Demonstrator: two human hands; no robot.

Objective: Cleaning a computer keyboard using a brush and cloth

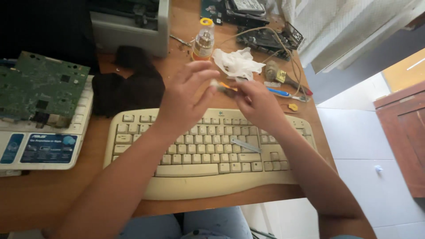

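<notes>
Cream keyboard point(208, 155) lying nearest, metal strip point(245, 144) resting on keys; am pinching small orange-tipped tool point(228, 87) with right hand point(256, 104), left hand point(186, 99) fingers half-curled steadying its end above keys; crumpled tissue point(237, 63) waiting beyond.

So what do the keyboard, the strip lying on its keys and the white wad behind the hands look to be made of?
Keyboard: moulded plastic, matt cream and yellowed, by its even, dull surface. Strip on the keys: probably metal, thin, flat and grey with a slight sheen; painted plastic cannot be ruled out. White wad: soft tissue or paper towel, judging by its crumpled folds.
</notes>
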